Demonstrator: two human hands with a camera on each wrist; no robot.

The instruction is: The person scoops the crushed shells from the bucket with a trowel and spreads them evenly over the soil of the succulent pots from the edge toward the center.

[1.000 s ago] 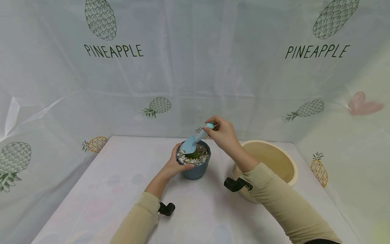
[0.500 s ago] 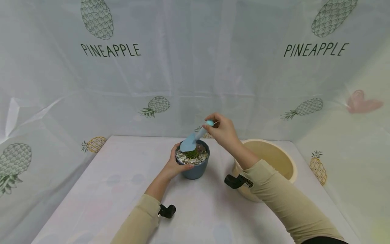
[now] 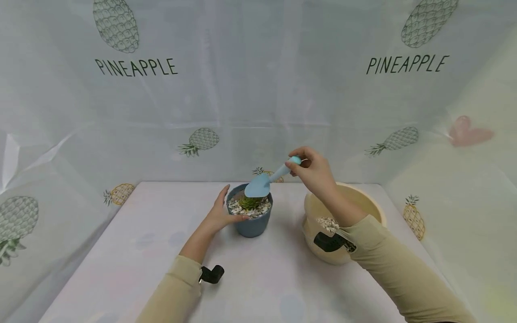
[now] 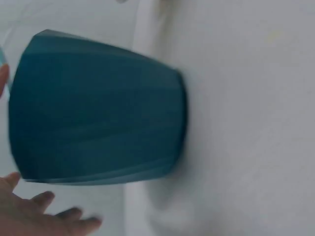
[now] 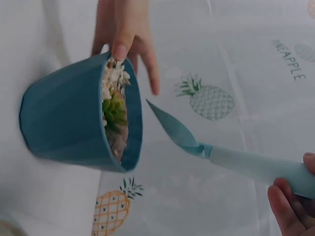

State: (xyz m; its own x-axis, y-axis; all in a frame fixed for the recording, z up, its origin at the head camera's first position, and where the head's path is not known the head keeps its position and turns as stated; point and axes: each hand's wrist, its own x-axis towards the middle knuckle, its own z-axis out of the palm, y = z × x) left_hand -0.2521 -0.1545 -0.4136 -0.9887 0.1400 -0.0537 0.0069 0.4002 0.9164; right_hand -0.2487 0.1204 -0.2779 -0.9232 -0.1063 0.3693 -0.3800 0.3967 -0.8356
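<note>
A blue plant pot stands upright on the table, with a green succulent among pale pebbles in it. My left hand is at the pot's left side, fingers straight and spread, the thumb along the front rim. In the left wrist view, the fingertips stand apart from the pot wall. My right hand pinches the handle end of a small light-blue trowel. Its blade is raised over the pot's back right rim, overlapping the plant in the head view.
A cream bucket stands to the right under my right forearm, with pale pebbles showing inside. A pineapple-print sheet hangs behind the table. Black cameras sit on both wrists.
My right hand has drawn the trowel rightward and up from the pebbles. My left fingers have loosened from the pot. The brownish patch beside the plant has gone from right to left.
</note>
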